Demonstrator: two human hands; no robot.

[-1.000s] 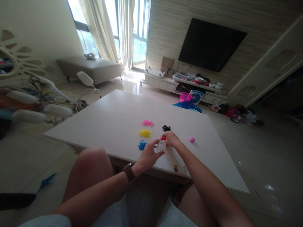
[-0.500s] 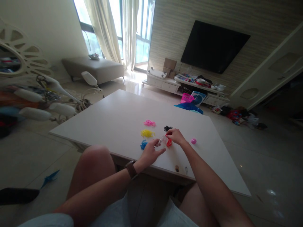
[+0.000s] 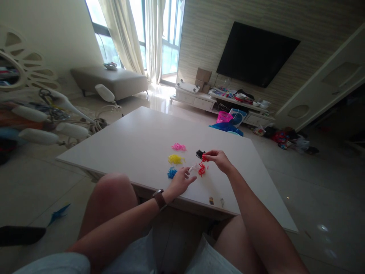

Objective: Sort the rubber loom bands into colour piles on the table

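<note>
My left hand (image 3: 180, 182) has its fingers closed on a small clear plastic piece (image 3: 194, 168), perhaps a bag or a cup; I cannot tell which. Above and to the right, my right hand (image 3: 221, 160) pinches a clump of thin red strands (image 3: 203, 157). More red strands lie in a pile (image 3: 202, 170) on the white table (image 3: 137, 137), between the two hands. Black strands (image 3: 199, 153) sit just past my right fingertips. To the left are piles of blue strands (image 3: 172, 173), yellow strands (image 3: 175, 159) and pink strands (image 3: 178, 147).
Near the table's front edge lie a small yellow-and-brown figure (image 3: 211, 200) and a small silvery piece (image 3: 222, 202). Beyond the table stand a pink basket (image 3: 224, 117) and a low TV cabinet (image 3: 194, 99). White lamp shades (image 3: 72, 130) crowd the table's left side.
My right hand has lifted red strands off the pile, moving slightly up and right. The clear piece looks flatter in my left hand. The pink ball is now out of sight around my right forearm.
</note>
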